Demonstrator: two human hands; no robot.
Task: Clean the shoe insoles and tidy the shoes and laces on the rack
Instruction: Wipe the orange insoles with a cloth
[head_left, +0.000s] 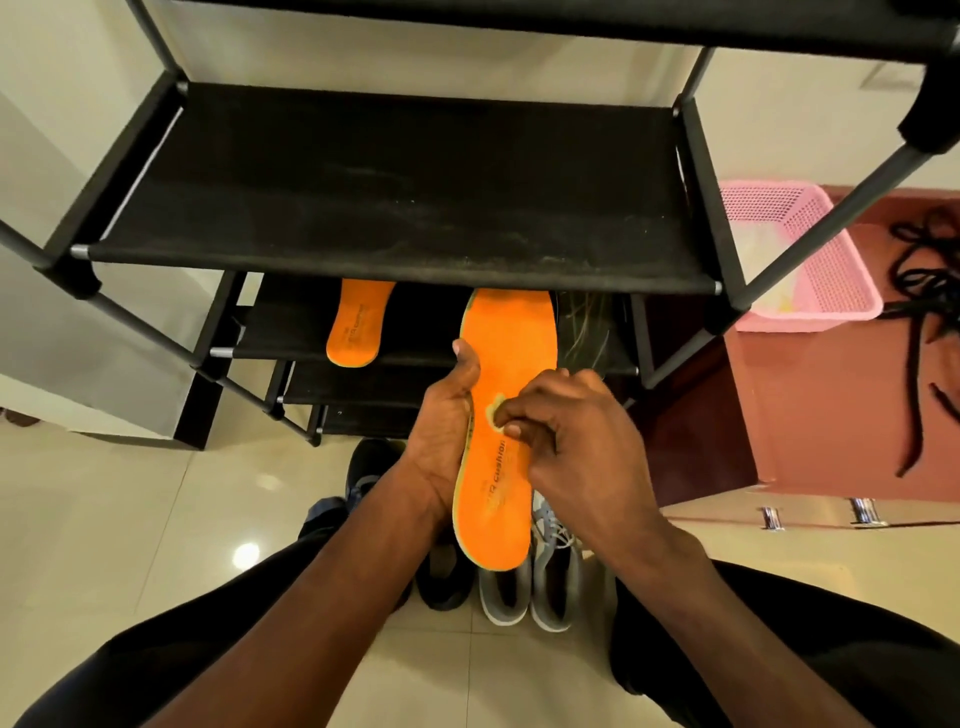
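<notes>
Two orange insoles show: one insole is held above the shoes on the floor, long axis running away from the person, toe toward the rack. Left hand holds its edge; right hand fingertips pinch at a worn spot. Second insole lies on a lower shelf, toe hidden under the shelf above

Second insole toe hidden under rack shelf. Black shoes mostly behind left forearm. Laces cut by right edge.
</notes>
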